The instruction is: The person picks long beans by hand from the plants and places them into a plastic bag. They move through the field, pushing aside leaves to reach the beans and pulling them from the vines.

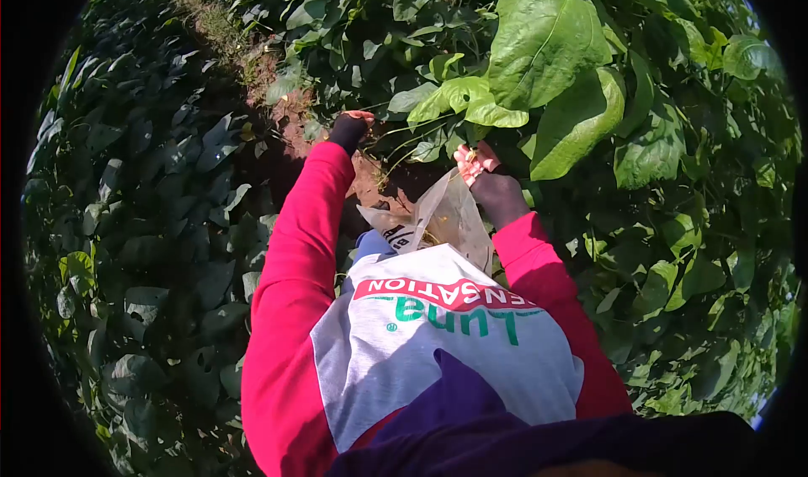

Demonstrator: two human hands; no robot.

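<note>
My left hand [358, 117] reaches in at the edge of the leafy plants, its fingers drawn together beside thin green stems [421, 132]; leaves and shadow hide what is between them. Palm up, my right hand [477, 162] has its fingers curled around something small and yellowish, and I cannot tell what kind it is. Just over that hand hang broad green leaves [551, 43]. Below and between both hands, a translucent plastic bag [454, 216] with dark print gapes against the front of my shirt, its upper edge close to my right fingers.
Dense leafy plants [160, 250] fill the left side in shade, and more sunlit foliage [673, 292] grows on the right. A strip of bare reddish soil [290, 123] runs between the rows toward the upper left.
</note>
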